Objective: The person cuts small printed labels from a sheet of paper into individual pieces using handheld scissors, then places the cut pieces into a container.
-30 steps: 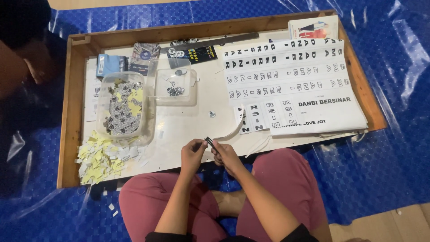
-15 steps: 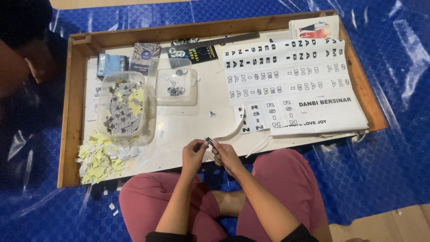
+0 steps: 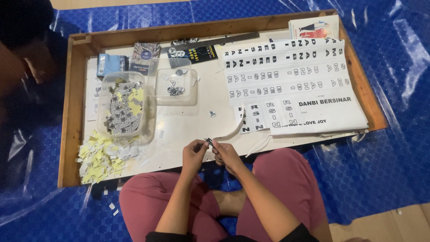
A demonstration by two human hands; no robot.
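Near edge of the tray, at 6 o'clock: both hands meet over the white board, just above the person's knees.

Left hand (image 3: 193,154): fingers pinched on a small dark piece (image 3: 208,141), gripping it from the 9 o'clock side.

Right hand (image 3: 226,154): fingertips closed on the same piece from the 3 o'clock side; what exactly each finger does is too small to tell.

Small dark piece: held between the two hands, clear of the board; its shape and long axis cannot be made out. It lies at about 1 o'clock from the left palm and 11 o'clock from the right palm, and neither hand is clearly nearer.

Loose metal bit (image 3: 212,114): alone on the board at 12 o'clock from the hands, apart from them.

Small clear box (image 3: 188,92): further off at 11 o'clock, with a few dark metal bits inside.

Large clear tub (image 3: 105,95): at 10 o'clock, holding cut printed slips.

Paper scraps (image 3: 101,157): yellow and white heap at 9 o'clock, well apart from the left hand.

Letter sheets (image 3: 313,112): stacked from 1 to 3 o'clock, one curled strip reaching near the right hand.

Wooden tray (image 3: 71,116): frames everything, on blue plastic sheeting (image 3: 385,170).
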